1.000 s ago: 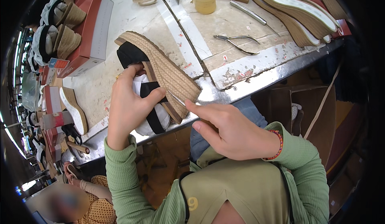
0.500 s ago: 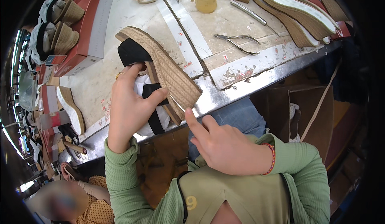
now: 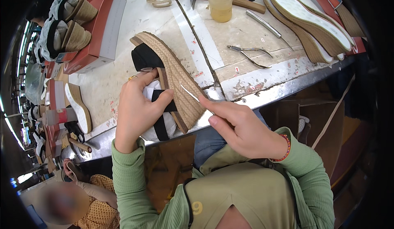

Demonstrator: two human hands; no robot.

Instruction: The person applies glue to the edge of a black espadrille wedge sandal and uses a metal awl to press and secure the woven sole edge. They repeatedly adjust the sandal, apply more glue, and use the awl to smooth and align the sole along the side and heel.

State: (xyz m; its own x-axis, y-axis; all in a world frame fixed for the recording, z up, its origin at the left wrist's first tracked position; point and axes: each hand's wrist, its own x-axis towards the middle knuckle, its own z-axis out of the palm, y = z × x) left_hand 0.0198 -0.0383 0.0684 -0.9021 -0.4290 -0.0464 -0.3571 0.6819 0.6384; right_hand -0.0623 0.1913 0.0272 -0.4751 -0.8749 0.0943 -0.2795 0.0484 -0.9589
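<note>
A wedge sandal point(image 3: 182, 90) with a braided tan side and black straps lies on its side at the table's front edge. White stuffing paper point(image 3: 165, 126) shows between its straps. My left hand point(image 3: 141, 106) is closed round the sandal's open middle, thumb on the black ankle strap point(image 3: 161, 131). In my right hand point(image 3: 246, 126), pinched between thumb and forefinger, is a thin pointed metal pick point(image 3: 189, 93). Its tip lies against the braided side; whether it goes under the braid I cannot tell. The pick's rear end is hidden in my palm.
Nippers point(image 3: 250, 56), a metal-handled awl point(image 3: 264, 24), a hammer point(image 3: 230, 0) and a pink-capped bottle of yellowish liquid point(image 3: 220, 7) lie beyond. White-topped wedge soles point(image 3: 308, 20) stand right. Shoe boxes point(image 3: 96, 32) with sandals are left. Another person point(image 3: 98, 188) sits lower left.
My right hand has moved the pick's tip from the sandal's edge near the heel up onto the braided side. The left hand keeps its hold. The whole view has shifted slightly.
</note>
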